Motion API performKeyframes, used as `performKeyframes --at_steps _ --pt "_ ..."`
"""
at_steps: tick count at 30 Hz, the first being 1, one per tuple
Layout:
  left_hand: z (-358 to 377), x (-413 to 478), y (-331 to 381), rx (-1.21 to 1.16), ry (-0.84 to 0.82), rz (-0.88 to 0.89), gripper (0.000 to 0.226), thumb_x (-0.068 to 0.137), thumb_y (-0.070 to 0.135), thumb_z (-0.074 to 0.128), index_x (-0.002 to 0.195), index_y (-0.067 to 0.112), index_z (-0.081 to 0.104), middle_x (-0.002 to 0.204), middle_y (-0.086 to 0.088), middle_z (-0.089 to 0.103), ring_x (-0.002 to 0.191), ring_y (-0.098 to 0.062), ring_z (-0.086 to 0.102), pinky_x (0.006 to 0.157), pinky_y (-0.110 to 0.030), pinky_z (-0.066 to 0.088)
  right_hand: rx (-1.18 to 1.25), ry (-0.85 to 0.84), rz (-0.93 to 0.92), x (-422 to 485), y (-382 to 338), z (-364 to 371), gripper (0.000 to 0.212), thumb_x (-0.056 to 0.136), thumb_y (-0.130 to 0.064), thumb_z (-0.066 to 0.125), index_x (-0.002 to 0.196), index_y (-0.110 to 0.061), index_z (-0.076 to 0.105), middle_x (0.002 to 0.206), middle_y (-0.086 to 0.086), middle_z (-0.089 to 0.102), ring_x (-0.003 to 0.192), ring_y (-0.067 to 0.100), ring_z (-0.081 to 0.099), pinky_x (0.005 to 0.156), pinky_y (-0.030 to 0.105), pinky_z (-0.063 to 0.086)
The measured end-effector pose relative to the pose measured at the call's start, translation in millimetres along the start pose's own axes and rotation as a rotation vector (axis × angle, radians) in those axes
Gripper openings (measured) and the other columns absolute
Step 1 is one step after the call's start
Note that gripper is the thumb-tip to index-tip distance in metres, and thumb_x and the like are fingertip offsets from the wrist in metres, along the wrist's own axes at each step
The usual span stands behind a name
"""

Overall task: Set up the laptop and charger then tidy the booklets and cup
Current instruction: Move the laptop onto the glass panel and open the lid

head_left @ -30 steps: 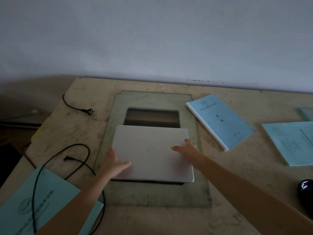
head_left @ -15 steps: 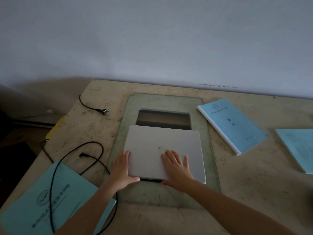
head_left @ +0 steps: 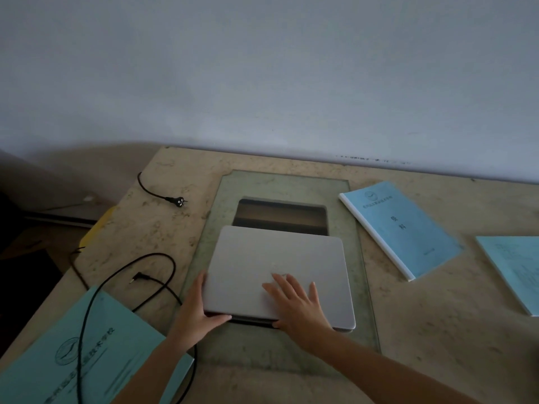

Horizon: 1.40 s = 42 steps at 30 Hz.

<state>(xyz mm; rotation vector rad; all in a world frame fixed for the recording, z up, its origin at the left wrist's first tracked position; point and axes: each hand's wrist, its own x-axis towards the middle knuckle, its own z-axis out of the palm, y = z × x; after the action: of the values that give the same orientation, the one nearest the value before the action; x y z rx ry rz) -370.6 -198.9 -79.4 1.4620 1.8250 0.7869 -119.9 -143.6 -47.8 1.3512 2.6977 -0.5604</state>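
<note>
Laptop: I see the closed silver laptop (head_left: 280, 275) lying flat on the glass pane (head_left: 361, 287) set into the desk (head_left: 437, 330), its far edge covering part of the dark opening (head_left: 281, 215) in the pane.
Left hand: my left hand (head_left: 194, 312) curls round the laptop's near-left corner, thumb along the front edge; the grip is a loose hold on that corner.
Right hand: my right hand (head_left: 297, 304) lies flat on the lid, fingers spread, holding nothing.
Charger: the black cable (head_left: 172, 266) loops left of the pane, just beside my left hand; its small angled connector (head_left: 139, 277) lies inside the loop, and the wall plug (head_left: 177, 201) rests farther back, well apart.
Booklets: one blue booklet (head_left: 402, 228) lies right of the pane, another (head_left: 516, 272) at the right border, a third (head_left: 96, 354) near-left with the cable across it.
Surface: a worn, mottled beige top.
Room: dim, with a plain pale wall (head_left: 262, 77) behind the desk.
</note>
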Motion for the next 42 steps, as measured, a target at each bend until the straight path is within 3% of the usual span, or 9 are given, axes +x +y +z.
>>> performKeyframes --at_steps 2,5,9,13,18,22,26,36,42 --pt "0 0 -7 -0.064 0.04 -0.006 0.109 0.064 0.016 0.085 0.141 0.033 0.01 0.124 0.032 0.038 0.115 0.018 0.041 0.1 -0.023 0.039 -0.024 -0.009 -0.045 -3 -2 -1 0.073 0.093 -0.029 0.054 0.146 -0.04 0.005 0.16 -0.007 0.002 0.148 0.027 -0.004 0.11 0.068 -0.002" --pt "-2 2 -13 -0.072 0.092 0.011 0.103 0.064 0.009 0.084 0.145 0.017 0.021 0.125 0.014 0.05 0.119 -0.004 0.049 0.099 -0.028 0.042 -0.047 0.001 -0.105 -7 -4 -7 0.063 0.096 -0.025 0.049 0.144 -0.041 0.011 0.159 -0.009 0.012 0.148 0.03 0.002 0.109 0.07 0.0" --pt "-3 2 -8 0.014 0.129 -0.014 0.078 0.065 0.018 0.085 0.131 0.011 0.044 0.113 0.01 0.056 0.113 -0.018 0.057 0.084 -0.014 0.042 -0.059 0.05 -0.152 -13 -7 -27 0.052 0.097 -0.021 0.049 0.14 -0.037 0.025 0.154 -0.008 0.028 0.144 0.03 0.021 0.109 0.065 0.017" --pt "-7 0 0 0.123 0.12 -0.02 0.082 0.071 0.023 0.081 0.139 0.003 0.039 0.139 -0.011 0.049 0.13 -0.025 0.045 0.104 -0.031 0.038 -0.089 0.253 -0.21 -10 -11 -62 0.042 0.093 -0.018 0.054 0.132 -0.033 0.049 0.139 -0.007 0.054 0.127 0.023 0.051 0.1 0.047 0.043" --pt "-18 7 13 0.343 -0.042 0.041 0.099 0.08 0.038 0.069 0.151 0.02 0.002 0.16 0.0 0.01 0.147 -0.018 0.013 0.115 -0.034 0.027 0.036 0.425 -0.042 16 -12 -128 0.043 0.094 -0.01 0.052 0.127 -0.038 0.054 0.122 -0.015 0.065 0.117 0.009 0.056 0.117 0.048 0.019" --pt "-21 20 25 0.473 -0.164 0.052 0.106 0.081 0.036 0.069 0.148 0.024 -0.013 0.16 0.003 -0.008 0.148 -0.016 0.004 0.116 -0.036 0.027 0.074 0.445 0.067 44 -9 -171 0.033 0.098 -0.018 0.047 0.122 -0.036 0.061 0.117 -0.009 0.068 0.116 0.015 0.054 0.116 0.051 0.015" --pt "-22 37 37 0.638 -0.249 0.053 0.116 0.077 0.035 0.072 0.145 0.025 -0.022 0.159 0.002 -0.017 0.147 -0.018 -0.005 0.118 -0.043 0.021 0.247 0.447 0.15 69 -10 -190 0.036 0.097 -0.011 0.046 0.117 -0.035 0.065 0.121 -0.01 0.067 0.118 0.016 0.055 0.116 0.051 0.015" --pt "-22 70 64 0.936 -0.506 0.089 0.127 0.069 0.034 0.079 0.147 0.023 -0.02 0.156 -0.003 -0.027 0.146 -0.027 -0.016 0.118 -0.048 0.007 0.268 0.489 0.205 111 7 -209 0.04 0.097 -0.007 0.043 0.117 -0.032 0.065 0.114 -0.007 0.07 0.117 0.017 0.055 0.119 0.047 -0.001" --pt "-19 77 64 0.978 -0.535 0.108 0.131 0.066 0.036 0.081 0.147 0.02 -0.021 0.155 -0.004 -0.029 0.145 -0.027 -0.017 0.118 -0.046 0.006 0.202 0.517 0.261 139 21 -213 0.047 0.095 -0.001 0.039 0.121 -0.031 0.064 0.075 -0.009 0.062 0.096 0.016 0.062 0.12 0.046 -0.001"
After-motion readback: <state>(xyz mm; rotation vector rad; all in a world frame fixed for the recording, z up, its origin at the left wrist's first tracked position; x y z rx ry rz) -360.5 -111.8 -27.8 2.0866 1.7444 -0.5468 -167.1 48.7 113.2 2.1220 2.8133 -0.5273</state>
